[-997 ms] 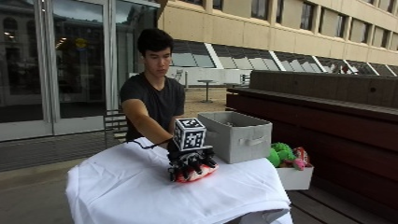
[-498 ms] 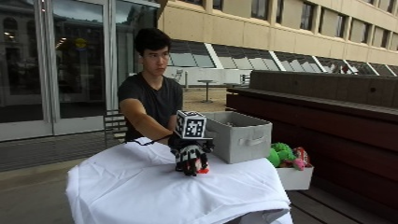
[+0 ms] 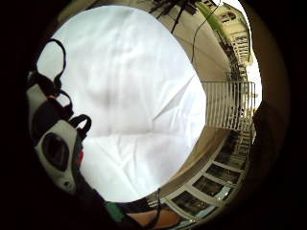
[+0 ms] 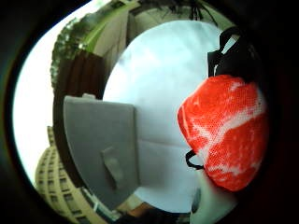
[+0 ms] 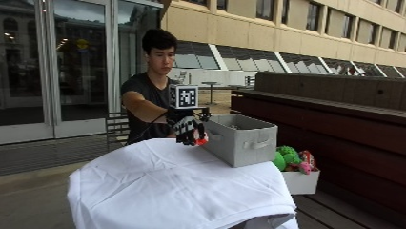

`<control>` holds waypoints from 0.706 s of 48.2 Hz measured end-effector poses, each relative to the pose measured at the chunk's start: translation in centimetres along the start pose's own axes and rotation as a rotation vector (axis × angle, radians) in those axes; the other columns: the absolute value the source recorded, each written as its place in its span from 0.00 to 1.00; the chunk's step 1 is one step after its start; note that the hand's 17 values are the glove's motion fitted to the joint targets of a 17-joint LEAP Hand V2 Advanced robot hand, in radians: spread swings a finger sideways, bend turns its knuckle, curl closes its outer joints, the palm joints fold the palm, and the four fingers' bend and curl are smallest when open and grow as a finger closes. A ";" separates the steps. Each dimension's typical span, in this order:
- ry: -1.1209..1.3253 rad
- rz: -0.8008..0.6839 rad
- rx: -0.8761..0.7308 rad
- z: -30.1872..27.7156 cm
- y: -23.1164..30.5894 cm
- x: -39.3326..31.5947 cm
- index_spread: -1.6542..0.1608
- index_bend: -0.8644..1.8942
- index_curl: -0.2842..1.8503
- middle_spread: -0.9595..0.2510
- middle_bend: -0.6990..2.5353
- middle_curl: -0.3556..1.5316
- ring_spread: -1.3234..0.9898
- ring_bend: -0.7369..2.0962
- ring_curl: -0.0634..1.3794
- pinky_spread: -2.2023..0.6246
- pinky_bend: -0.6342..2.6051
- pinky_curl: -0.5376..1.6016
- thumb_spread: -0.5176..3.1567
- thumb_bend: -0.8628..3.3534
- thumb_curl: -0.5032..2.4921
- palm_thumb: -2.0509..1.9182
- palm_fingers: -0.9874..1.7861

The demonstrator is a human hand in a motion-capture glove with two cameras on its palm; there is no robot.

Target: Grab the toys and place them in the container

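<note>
Outside view: centre frame, the gloved right hand is up off the white-draped counter, fingers curled round a red toy, which peeks out just beside the grey container. At the right edge, a white box of plush toys sits lower, beyond the counter.

Little-finger palm view: mostly white cloth filling the middle, railing at the right.

Thumb palm view: the red toy, marbled with white, looms at the right, close to the palm; the container is at the left on the cloth.
</note>
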State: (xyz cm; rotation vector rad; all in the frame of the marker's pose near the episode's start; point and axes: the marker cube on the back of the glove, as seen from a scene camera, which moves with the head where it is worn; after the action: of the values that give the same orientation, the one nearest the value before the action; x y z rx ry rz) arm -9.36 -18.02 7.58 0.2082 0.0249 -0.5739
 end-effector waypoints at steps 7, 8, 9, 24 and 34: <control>-0.002 -0.008 0.109 -8.4 1.5 -1.3 0.76 0.46 0.31 0.48 0.44 0.44 0.39 0.65 0.34 0.61 0.48 0.42 0.31 0.28 0.42 0.69 0.73; -0.007 -0.017 0.122 -9.4 1.7 -1.6 0.76 0.45 0.31 0.48 0.43 0.44 0.39 0.65 0.34 0.61 0.48 0.42 0.31 0.28 0.42 0.69 0.73; -0.013 -0.025 0.133 -10.5 2.1 -2.0 0.75 0.45 0.31 0.48 0.43 0.44 0.39 0.65 0.34 0.61 0.48 0.42 0.31 0.28 0.42 0.69 0.73; -0.053 -0.181 0.256 -19.0 8.8 -12.3 0.72 0.39 0.32 0.44 0.41 0.45 0.39 0.65 0.35 0.61 0.47 0.42 0.30 0.26 0.45 0.69 0.75; -0.062 -0.293 0.247 -19.0 12.6 -19.4 0.71 0.37 0.34 0.42 0.40 0.46 0.39 0.65 0.35 0.61 0.46 0.42 0.31 0.26 0.47 0.68 0.75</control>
State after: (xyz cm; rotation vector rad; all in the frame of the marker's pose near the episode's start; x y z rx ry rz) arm -18.18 6.61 -7.01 0.4316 -0.0770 -0.8758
